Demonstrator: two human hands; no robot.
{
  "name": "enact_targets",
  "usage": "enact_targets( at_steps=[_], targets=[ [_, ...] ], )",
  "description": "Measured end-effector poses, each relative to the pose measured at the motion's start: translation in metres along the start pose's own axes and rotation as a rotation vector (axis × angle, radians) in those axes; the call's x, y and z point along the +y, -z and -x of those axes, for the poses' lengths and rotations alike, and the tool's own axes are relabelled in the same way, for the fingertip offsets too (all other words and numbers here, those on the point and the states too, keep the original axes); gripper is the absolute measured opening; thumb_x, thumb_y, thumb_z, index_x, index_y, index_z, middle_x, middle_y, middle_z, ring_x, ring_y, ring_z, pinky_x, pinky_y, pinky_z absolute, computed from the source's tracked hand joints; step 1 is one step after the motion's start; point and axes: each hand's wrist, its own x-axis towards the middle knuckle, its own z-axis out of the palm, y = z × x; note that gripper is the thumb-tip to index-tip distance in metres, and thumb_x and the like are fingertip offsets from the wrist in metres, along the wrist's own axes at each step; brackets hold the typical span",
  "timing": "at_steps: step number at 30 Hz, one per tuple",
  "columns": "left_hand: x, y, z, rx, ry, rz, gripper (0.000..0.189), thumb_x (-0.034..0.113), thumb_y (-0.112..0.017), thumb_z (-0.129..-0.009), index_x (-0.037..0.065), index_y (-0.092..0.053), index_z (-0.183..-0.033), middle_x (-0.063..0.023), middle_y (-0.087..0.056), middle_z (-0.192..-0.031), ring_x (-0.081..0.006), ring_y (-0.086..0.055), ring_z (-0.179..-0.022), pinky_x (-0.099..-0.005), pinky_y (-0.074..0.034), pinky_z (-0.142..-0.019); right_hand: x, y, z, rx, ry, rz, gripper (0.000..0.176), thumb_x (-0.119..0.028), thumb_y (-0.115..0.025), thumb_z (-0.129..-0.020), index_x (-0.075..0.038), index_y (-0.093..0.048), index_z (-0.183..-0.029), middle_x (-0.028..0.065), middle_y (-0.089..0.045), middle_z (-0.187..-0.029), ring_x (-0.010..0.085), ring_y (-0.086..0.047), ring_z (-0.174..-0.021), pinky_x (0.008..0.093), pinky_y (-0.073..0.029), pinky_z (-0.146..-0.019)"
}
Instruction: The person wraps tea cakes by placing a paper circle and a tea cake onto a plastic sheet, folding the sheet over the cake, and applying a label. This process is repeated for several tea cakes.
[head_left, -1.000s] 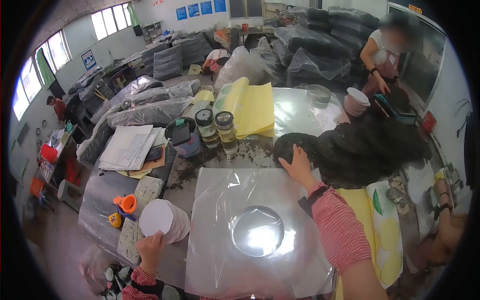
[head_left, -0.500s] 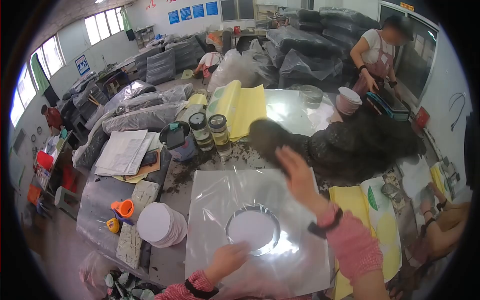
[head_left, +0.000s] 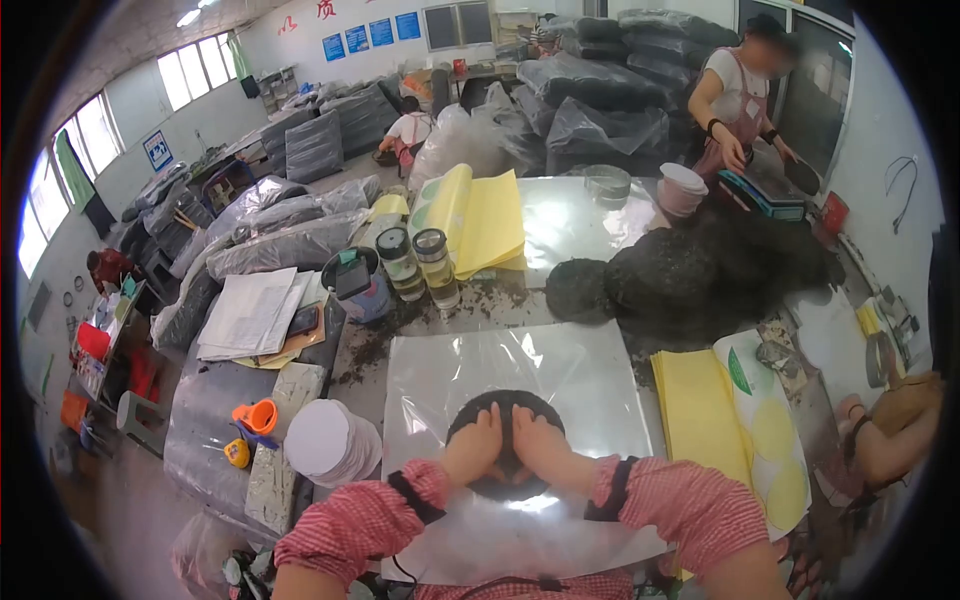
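Both hands lie on a round dark patty of clumped material on a clear plastic sheet. My left hand rests flat on its left half, fingers stretched forward. Close beside it, my right hand presses the right half with fingers extended, the thumbs near each other. The patty's rim shows around the fingers; whatever lies beneath it is hidden. Beyond the sheet sits a large dark heap of similar material, with a smaller rounded clump at its left end.
A stack of white paper discs stands left of the sheet, near an orange tape dispenser. Two lidded jars and a bucket stand behind. Yellow sheets lie right. A co-worker's arm is at far right.
My right hand has come back from the dark heap to the sheet. Dark material now covers the spot where the ring and white disc showed, and both hands lie on it.
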Motion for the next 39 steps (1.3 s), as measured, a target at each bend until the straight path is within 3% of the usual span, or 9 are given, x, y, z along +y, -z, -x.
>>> enact_targets(
  at_steps=[9, 12, 13, 16, 22, 24, 28, 34, 39],
  targets=[
    [-0.016, -0.053, -0.026, -0.008, 0.053, -0.017, 0.116, 0.035, -0.092, -0.057, -0.015, -0.033, -0.144, -0.0251, -0.055, -0.114, -0.0377, -0.070, -0.087, -0.0406, -0.059, -0.073, 0.004, -0.023, -0.019, -0.072, 0.003, -0.033, 0.032, -0.007, -0.061, -0.085, 0.011, -0.056, -0.112, 0.0239, -0.055, -0.108, 0.0360, -0.070, -0.083, 0.0413, -0.061, -0.067],
    [-0.020, -0.041, -0.016, -0.044, -0.008, 0.095, 0.107, 0.036, -0.090, -0.060, -0.013, -0.038, -0.140, -0.0276, -0.054, -0.118, -0.0411, -0.068, -0.093, -0.0421, -0.057, -0.080, 0.011, -0.023, -0.016, -0.003, 0.078, -0.036, 0.029, -0.008, -0.062, -0.085, 0.010, -0.058, -0.108, 0.0235, -0.056, -0.106, 0.0348, -0.070, -0.079, 0.0415, -0.061, -0.065],
    [-0.019, -0.040, -0.015, -0.012, -0.019, 0.092, 0.103, 0.035, -0.090, -0.062, -0.012, -0.040, -0.139, -0.0268, -0.054, -0.119, -0.0412, -0.067, -0.095, -0.0421, -0.057, -0.081, 0.008, -0.020, -0.015, -0.085, 0.004, -0.052, 0.069, -0.025, -0.091, -0.061, 0.008, -0.062, -0.113, 0.0209, -0.057, -0.108, 0.0359, -0.066, -0.098, 0.0409, -0.058, -0.077],
    [-0.020, -0.038, 0.013, 0.226, -0.086, 0.251, 0.057, 0.022, -0.081, -0.079, -0.003, -0.059, -0.126, -0.0214, -0.059, -0.116, -0.0403, -0.063, -0.103, -0.0442, -0.053, -0.088, 0.014, -0.002, 0.012, 0.054, 0.124, -0.207, 0.055, -0.028, -0.083, -0.074, 0.001, -0.063, -0.116, 0.0179, -0.059, -0.107, 0.0359, -0.064, -0.103, 0.0420, -0.055, -0.083],
    [-0.063, -0.042, 0.132, 0.468, 0.595, 0.153, 0.030, 0.011, -0.070, -0.089, -0.007, -0.061, -0.112, -0.0195, -0.063, -0.107, -0.0345, -0.065, -0.098, -0.0419, -0.055, -0.082, 0.082, 0.024, 0.105, 0.573, -0.708, -0.536, 0.046, -0.016, -0.076, -0.084, 0.005, -0.059, -0.122, 0.0205, -0.066, -0.109, 0.0292, -0.065, -0.099, 0.0405, -0.053, -0.087],
    [-0.081, -0.037, 0.128, 0.109, 0.657, 1.337, 0.025, 0.008, -0.068, -0.093, -0.006, -0.062, -0.113, -0.0136, -0.068, -0.096, -0.0242, -0.069, -0.084, -0.0342, -0.058, -0.073, 0.093, 0.048, 0.103, 0.225, -0.580, -0.933, 0.038, -0.012, -0.076, -0.086, 0.005, -0.062, -0.118, 0.0127, -0.070, -0.089, 0.0182, -0.067, -0.077, 0.0319, -0.055, -0.071],
    [-0.067, 0.035, 0.142, 0.500, 0.436, 1.587, 0.021, 0.009, -0.063, -0.098, -0.006, -0.064, -0.113, -0.0094, -0.069, -0.090, -0.0181, -0.071, -0.081, -0.0277, -0.059, -0.067, 0.096, 0.137, 0.110, 0.706, -0.433, -1.292, 0.021, 0.002, -0.070, -0.088, 0.002, -0.071, -0.108, 0.0051, -0.069, -0.079, 0.0099, -0.063, -0.064, 0.0236, -0.053, -0.064],
    [-0.087, -0.094, 0.154, 0.490, 0.128, 0.260, 0.062, 0.029, -0.083, -0.078, -0.002, -0.060, -0.126, -0.0185, -0.068, -0.118, -0.0374, -0.066, -0.111, -0.0470, -0.050, -0.102, 0.135, 0.012, 0.136, 0.380, -0.459, -0.821, 0.073, -0.029, -0.089, -0.074, 0.002, -0.058, -0.133, 0.0147, -0.068, -0.115, 0.0269, -0.068, -0.105, 0.0358, -0.054, -0.092],
    [-0.005, -0.006, 0.060, 0.439, -0.293, 0.341, 0.066, 0.039, -0.083, -0.076, 0.005, -0.060, -0.128, -0.0122, -0.070, -0.115, -0.0326, -0.068, -0.106, -0.0483, -0.036, -0.114, 0.035, -0.020, 0.102, 0.310, -0.031, -0.934, 0.124, -0.035, -0.094, -0.066, 0.000, -0.019, -0.157, 0.0261, -0.040, -0.153, 0.0358, -0.039, -0.144, 0.0460, -0.033, -0.119]
  ],
)
